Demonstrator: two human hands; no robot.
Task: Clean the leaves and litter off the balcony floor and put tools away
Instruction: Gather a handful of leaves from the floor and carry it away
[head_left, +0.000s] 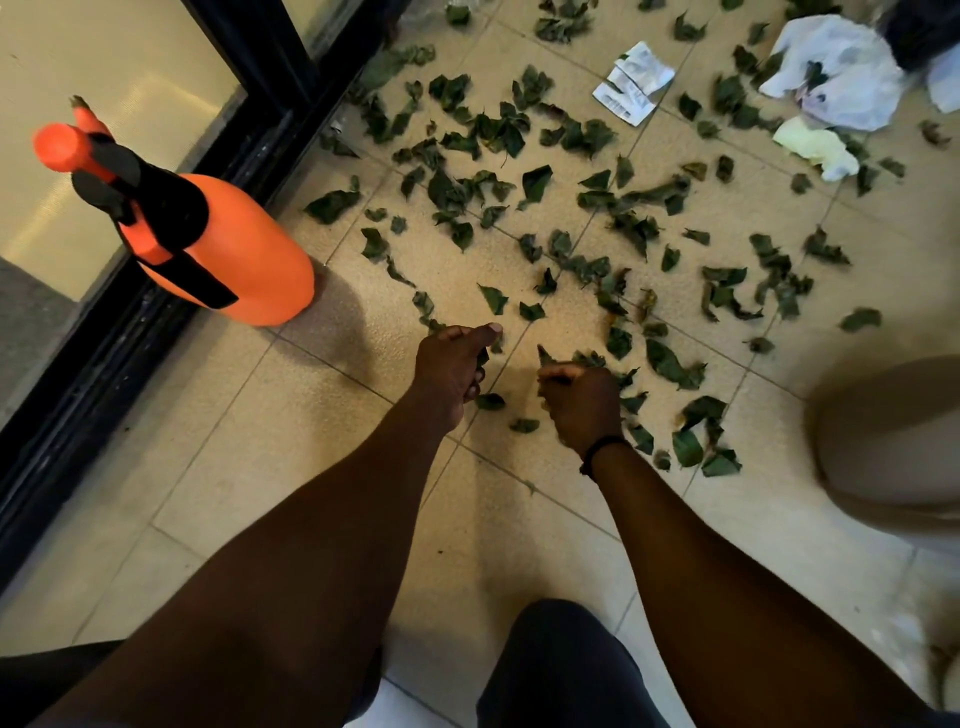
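Observation:
Several dark green leaves (535, 182) lie scattered over the beige tiled balcony floor (270, 467), thickest in the middle and at the back. My left hand (452, 374) is low over the floor, its fingers curled round a few leaves, thumb stretched forward. My right hand (582, 405) is just to its right, gripping a bunch of leaves that stick out above its knuckles. It wears a dark band at the wrist. An orange pressure sprayer (218, 244) with a black top stands at the left by the door.
A crumpled paper wrapper (631, 83), a white plastic bag (836, 73) and a pale yellow rag (815, 148) lie at the back right. A black-framed glass sliding door (130, 322) runs along the left. A blurred beige round object (893, 441) sits at the right edge.

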